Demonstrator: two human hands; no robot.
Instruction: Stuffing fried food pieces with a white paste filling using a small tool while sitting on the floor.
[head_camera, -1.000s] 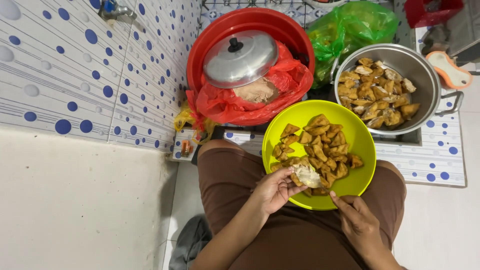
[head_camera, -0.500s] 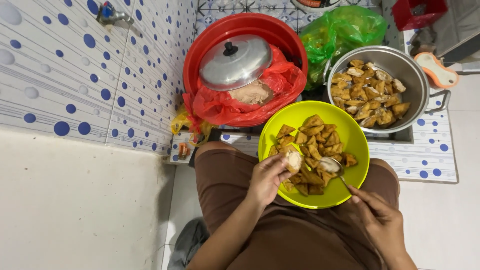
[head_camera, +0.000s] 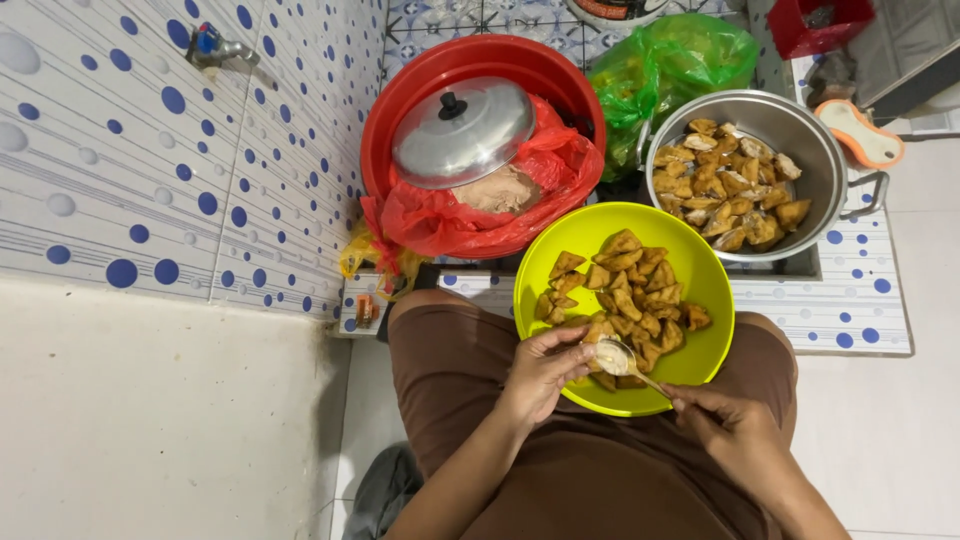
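Head view: spoon (head_camera: 628, 366) bowl up-left, handle down-right

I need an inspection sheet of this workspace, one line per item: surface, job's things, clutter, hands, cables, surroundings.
Surface: the person's lap in brown cloth; pale floor with blue-dotted tiles beyond.
Job's things: yellow-green bowl of fried brown pieces on the lap; one fried piece in the left hand; spoon with pale filling touching it.
Clutter: steel pot of more fried pieces; red basin with red bag and metal lid; green plastic bag.
Hands: left hand holds the piece; right hand holds the spoon handle.
Cables: nothing seen.
Surroundings: dotted tiled wall with a tap; red crate.
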